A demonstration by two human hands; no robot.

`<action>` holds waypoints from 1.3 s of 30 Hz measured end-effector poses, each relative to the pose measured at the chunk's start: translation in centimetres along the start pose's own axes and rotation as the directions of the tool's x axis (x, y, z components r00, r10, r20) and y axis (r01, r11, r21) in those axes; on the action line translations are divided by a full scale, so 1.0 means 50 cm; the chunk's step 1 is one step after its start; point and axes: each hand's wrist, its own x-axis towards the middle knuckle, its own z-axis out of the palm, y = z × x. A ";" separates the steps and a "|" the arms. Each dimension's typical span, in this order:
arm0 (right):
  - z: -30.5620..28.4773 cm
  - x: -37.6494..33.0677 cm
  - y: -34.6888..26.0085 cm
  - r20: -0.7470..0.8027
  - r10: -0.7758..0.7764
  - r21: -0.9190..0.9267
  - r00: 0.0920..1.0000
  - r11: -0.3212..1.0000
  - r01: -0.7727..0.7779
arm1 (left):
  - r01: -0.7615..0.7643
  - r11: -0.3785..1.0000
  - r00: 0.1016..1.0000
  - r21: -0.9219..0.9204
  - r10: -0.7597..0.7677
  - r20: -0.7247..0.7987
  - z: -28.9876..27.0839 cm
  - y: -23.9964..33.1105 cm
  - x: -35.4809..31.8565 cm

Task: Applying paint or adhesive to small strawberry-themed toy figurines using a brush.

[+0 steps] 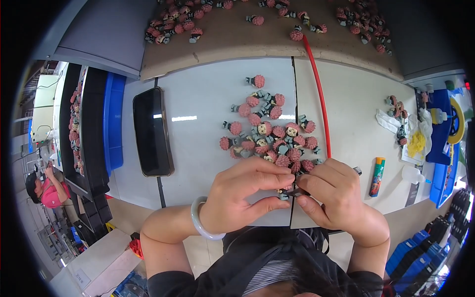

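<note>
My left hand [250,190], a pale bangle at its wrist, pinches a small figurine [284,193] between thumb and fingers. Only parts of the figurine show. My right hand [334,193] is closed on a slim dark tool [295,192], whose tip meets the figurine; its kind is mostly hidden by the fingers. Just beyond both hands lies a loose pile of figurines [277,131] with knobbly pink heads and grey-green parts. Some lie face up. A red tube [319,91] runs from the far shelf down to my right hand.
A black phone [152,131] lies on the left. More figurines [173,22] cover the brown raised shelf [222,44]. On the right are a lighter [377,176], a white bottle [411,174] and yellow scraps [416,143]. Far left, another person [49,190] sits beyond a blue bin [114,121].
</note>
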 end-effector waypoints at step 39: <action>-0.002 0.001 -0.002 -0.013 -0.017 -0.041 1.000 0.999 0.017 | 0.014 1.000 1.000 0.016 -0.014 -0.010 -0.001 0.006 -0.002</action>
